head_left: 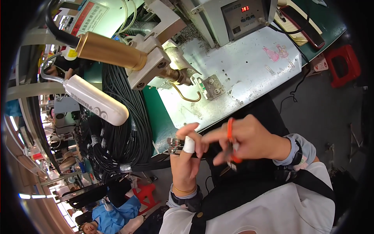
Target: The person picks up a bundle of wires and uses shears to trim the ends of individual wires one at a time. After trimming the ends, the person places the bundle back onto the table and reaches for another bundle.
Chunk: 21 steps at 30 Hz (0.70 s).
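Note:
My left hand [186,162] is closed, its fingers bent, with white tape wrapped round one digit. Small metal connectors [174,143] with dark parts stick out on its left side, held in the hand. Just to the right, my right hand [253,136] has orange-handled scissors [235,158] in it; one orange loop circles a finger and the metal tips point down. Motion blurs these fingers, which come close to the left hand's fingertips. Beyond both hands, a small metal fixture block [212,87] sits on the metal work plate, beside a soldering head [181,76].
A brass-coloured cylinder [111,50] and white lamp [95,99] overhang the left side. Bundled black cables [128,128] lie at the bench's left. A control box [247,19] stands on the metal plate [249,70]. Red stools [343,64] and a seated person in blue [115,214] are nearby.

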Available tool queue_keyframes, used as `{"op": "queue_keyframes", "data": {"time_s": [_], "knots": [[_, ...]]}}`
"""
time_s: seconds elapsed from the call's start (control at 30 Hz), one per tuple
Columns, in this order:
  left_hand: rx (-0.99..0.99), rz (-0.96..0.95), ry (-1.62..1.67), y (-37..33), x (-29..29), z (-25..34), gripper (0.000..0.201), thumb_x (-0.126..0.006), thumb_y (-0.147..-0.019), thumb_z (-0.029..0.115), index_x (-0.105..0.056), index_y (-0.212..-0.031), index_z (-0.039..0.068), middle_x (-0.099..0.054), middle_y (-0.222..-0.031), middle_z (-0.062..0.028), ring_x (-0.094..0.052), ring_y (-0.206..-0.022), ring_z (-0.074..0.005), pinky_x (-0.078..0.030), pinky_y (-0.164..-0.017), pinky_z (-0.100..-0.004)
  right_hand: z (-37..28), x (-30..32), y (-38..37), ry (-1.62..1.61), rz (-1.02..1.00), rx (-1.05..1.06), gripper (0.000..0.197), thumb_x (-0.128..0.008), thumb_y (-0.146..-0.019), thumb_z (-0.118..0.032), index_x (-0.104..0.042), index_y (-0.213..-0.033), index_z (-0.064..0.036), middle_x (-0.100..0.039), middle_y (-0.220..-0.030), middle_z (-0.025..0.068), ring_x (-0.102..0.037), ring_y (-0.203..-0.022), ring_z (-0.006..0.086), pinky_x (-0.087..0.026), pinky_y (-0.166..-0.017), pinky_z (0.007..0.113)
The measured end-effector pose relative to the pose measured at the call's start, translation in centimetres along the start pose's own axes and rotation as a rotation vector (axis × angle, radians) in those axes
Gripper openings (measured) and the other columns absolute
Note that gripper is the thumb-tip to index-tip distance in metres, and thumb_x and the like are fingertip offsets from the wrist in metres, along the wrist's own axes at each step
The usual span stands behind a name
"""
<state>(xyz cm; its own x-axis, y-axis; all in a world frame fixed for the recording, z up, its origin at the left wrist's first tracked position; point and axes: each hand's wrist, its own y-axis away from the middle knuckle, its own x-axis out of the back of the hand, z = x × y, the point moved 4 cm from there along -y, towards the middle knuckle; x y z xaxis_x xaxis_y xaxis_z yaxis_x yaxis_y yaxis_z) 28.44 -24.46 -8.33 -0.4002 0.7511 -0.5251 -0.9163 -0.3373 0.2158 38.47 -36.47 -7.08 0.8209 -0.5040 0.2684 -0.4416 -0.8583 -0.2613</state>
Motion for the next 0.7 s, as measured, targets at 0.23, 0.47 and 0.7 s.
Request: {"op": "queue_keyframes", "data": {"time_s": [0.23, 0.47, 0.7], "knots": [[-0.108, -0.035, 0.273, 0.3, 2.1, 1.5, 0.016, -0.049, -0.087, 0.016, -0.05, -0.094, 0.002, -0.053, -0.09, -0.0099, -0.05, -0.081, -0.0154, -0.039, -0.069, -0.0256, 2.7, -0.1, 3.0, 0.424, -0.511, -0.118, 0.023, -0.069, -0.06, -0.024, -0.066, -0.081, -0.0147, -0.06, -0.064, 0.004, -0.058, -0.056, 0.0231, -0.043, -0.047, 0.028], [-0.111, 0.125, -0.088, 0.9, -0.7, 0.8, 0.026, -0.056, -0.082, 0.017, -0.054, -0.101, 0.0, -0.055, -0.09, -0.0125, -0.052, -0.081, -0.0172, -0.041, -0.075, -0.024, 0.7, 3.5, 2.3, 0.393, 0.187, -0.009, 0.017, -0.069, -0.062, -0.009, -0.064, -0.078, -0.0093, -0.061, -0.066, 0.0064, -0.058, -0.055, 0.0239, -0.045, -0.05, 0.028], [-0.099, -0.097, -0.683, 0.8, -1.8, -0.6, 0.026, -0.057, -0.082, 0.009, -0.054, -0.105, -0.002, -0.059, -0.084, -0.0082, -0.055, -0.072, -0.014, -0.042, -0.071, -0.0243, -2.1, 0.5, -0.6, 0.016, 0.245, 0.16, 0.017, -0.071, -0.066, -0.009, -0.063, -0.08, -0.0022, -0.061, -0.066, 0.0082, -0.058, -0.054, 0.0176, -0.044, -0.049, 0.025]]}}
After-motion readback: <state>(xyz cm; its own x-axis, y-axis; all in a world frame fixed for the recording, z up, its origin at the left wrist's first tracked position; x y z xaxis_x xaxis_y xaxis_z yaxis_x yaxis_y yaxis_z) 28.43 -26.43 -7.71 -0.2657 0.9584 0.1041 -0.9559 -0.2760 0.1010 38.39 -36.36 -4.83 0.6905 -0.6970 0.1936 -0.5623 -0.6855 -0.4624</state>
